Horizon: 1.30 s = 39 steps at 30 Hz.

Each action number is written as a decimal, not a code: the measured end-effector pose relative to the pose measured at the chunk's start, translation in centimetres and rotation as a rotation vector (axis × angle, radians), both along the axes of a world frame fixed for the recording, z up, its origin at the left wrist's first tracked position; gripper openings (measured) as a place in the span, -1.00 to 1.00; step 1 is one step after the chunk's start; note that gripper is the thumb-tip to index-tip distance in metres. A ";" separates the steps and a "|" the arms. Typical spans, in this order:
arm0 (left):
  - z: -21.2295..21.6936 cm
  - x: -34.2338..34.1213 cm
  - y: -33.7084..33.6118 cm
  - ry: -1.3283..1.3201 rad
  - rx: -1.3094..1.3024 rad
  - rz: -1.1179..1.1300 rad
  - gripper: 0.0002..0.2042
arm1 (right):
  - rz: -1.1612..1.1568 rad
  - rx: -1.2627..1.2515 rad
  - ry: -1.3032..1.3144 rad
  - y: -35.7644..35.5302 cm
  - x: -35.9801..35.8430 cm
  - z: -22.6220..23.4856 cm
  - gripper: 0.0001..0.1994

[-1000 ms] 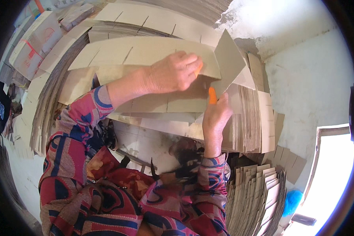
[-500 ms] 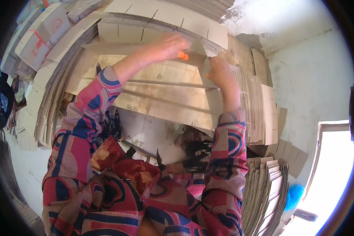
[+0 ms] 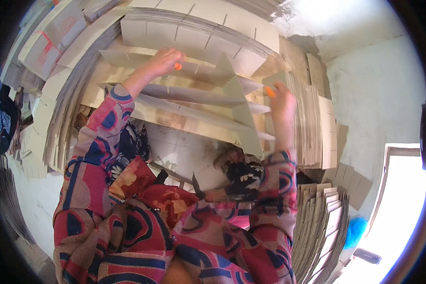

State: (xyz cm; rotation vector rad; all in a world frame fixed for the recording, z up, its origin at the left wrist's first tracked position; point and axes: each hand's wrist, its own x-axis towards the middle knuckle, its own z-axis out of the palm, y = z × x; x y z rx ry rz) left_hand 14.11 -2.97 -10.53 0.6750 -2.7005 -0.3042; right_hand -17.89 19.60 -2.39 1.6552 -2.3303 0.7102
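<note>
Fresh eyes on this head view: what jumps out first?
Probably the boldly patterned sleeves filling much of the lower half, then the orange finger covers on the left hand and right hand. In the upper middle, long cardboard strips meet a crosswise strip. At lower right, a bright opening glares white.

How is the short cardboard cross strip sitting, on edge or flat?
On edge: the cross strip stands upright across three long cardboard strips, whose ends jut out past its right side.
</note>
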 end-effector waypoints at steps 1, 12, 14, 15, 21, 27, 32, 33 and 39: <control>-0.1 0.7 -0.2 0.017 -0.004 -0.040 -0.76 | -0.090 0.006 0.082 2.0 -1.0 0.1 -0.75; 8.3 -4.2 11.9 0.243 0.110 -0.222 -0.45 | -0.250 0.537 0.351 13.1 -4.3 -3.8 -0.39; 2.2 -6.0 14.0 0.093 -0.083 -0.172 -0.21 | -0.178 0.437 0.389 13.3 -5.3 -5.0 -0.44; 2.7 -6.5 14.0 0.015 0.037 -0.186 -0.18 | -0.143 0.362 0.449 13.9 -7.2 -6.1 -0.46; 5.4 -5.9 14.6 0.010 0.203 -0.195 -0.19 | -0.156 0.357 0.379 13.7 -7.5 -5.3 -0.65; 7.6 -1.7 16.9 0.125 0.009 -0.251 -0.57 | -0.175 0.081 0.387 14.2 -9.3 -7.4 -0.70; 3.1 1.1 17.8 0.100 -0.081 -0.228 -0.63 | -0.313 0.210 0.268 13.4 -7.1 -5.2 -0.67; 2.8 1.2 17.7 0.090 -0.087 -0.211 -0.64 | -0.378 0.138 0.181 13.5 -6.5 -4.3 -0.67; 0.8 1.1 17.2 0.263 -0.124 -0.184 -0.69 | -0.407 -0.388 -0.107 13.5 -2.2 3.8 -0.75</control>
